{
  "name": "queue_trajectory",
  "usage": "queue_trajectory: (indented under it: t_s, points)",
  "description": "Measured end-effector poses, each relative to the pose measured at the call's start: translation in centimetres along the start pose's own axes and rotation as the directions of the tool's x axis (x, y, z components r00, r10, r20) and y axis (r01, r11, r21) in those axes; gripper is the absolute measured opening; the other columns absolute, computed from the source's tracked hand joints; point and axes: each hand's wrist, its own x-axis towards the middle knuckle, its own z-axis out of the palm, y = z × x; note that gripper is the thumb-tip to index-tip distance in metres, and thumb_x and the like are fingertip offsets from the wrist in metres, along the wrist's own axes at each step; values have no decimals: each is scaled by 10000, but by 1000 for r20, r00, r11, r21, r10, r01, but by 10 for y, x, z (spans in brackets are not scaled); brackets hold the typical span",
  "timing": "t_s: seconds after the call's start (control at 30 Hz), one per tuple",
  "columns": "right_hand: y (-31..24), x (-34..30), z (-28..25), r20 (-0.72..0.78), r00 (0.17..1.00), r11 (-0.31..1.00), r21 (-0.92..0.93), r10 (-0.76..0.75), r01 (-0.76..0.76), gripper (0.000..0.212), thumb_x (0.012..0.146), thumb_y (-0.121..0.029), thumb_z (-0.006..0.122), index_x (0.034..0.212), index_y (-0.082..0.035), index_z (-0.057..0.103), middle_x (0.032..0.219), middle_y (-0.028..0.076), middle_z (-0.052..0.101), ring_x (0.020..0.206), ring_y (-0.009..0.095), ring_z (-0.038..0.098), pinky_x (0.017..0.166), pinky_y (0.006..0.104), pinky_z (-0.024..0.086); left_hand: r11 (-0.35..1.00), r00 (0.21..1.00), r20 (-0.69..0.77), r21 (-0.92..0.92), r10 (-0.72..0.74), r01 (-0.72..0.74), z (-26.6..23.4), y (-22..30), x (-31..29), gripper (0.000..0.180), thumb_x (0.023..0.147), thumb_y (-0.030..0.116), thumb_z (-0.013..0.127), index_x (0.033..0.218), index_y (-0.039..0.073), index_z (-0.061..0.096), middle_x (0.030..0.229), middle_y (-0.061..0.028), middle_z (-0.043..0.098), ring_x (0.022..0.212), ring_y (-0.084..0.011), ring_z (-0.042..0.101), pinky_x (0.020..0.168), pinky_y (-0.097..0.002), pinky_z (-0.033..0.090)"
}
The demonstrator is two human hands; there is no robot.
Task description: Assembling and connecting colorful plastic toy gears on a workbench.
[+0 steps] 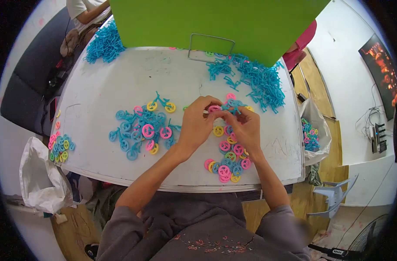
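Observation:
Over the middle of the white table, my two hands meet with their fingertips nearly touching. My left hand is closed in a pinch on a small pink toy wheel. My right hand has its fingers closed on a blue plastic toy bicycle frame, partly hidden by the fingers. Just below my right hand lies a heap of loose spoked wheels in pink, yellow, blue and green. Left of my left hand are several small toy bicycles with blue frames and wheels fitted.
A large pile of blue frames lies far right, another far left. More wheels sit at the left table edge. A green panel stands at the back. White bags hang beside the table; people sit beyond.

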Motion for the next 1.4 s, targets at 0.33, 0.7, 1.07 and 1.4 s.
queue_trajectory:
  t_s: [0.33,0.7,1.07,1.4]
  points:
    - [62,36,-63,-309,870,801,-580,-384,147,216,799,-166,716,990,-68,701,857,103,661,752,229,612,682,324,480,563,997,-55,826,53,16,-41,-19,10,148,741,-38,545,844,9,642,834,-172,570,812,-352,519,721,-451,417]
    - [68,47,-64,-320,815,702,-698,-483,141,140,784,-108,714,918,-67,713,832,106,615,797,265,591,700,351,460,689,917,-114,697,383,-201,-30,-8,9,277,728,-86,563,962,55,607,969,-118,523,884,-312,493,756,-422,413]
    - [18,21,-25,-233,972,964,265,37,27,226,926,-203,615,986,9,663,762,-25,589,681,46,503,585,198,372,987,988,5,39,153,-153,3,4,-2,355,802,1,659,1148,63,603,1081,-108,603,986,-210,595,730,-309,524]
    - [16,14,-14,87,990,849,511,108,-137,269,914,-186,630,1064,37,627,903,54,667,777,68,578,678,204,464,973,991,126,-218,-54,80,0,5,0,192,890,-9,560,1077,11,602,895,-92,641,814,-154,648,723,-279,552]
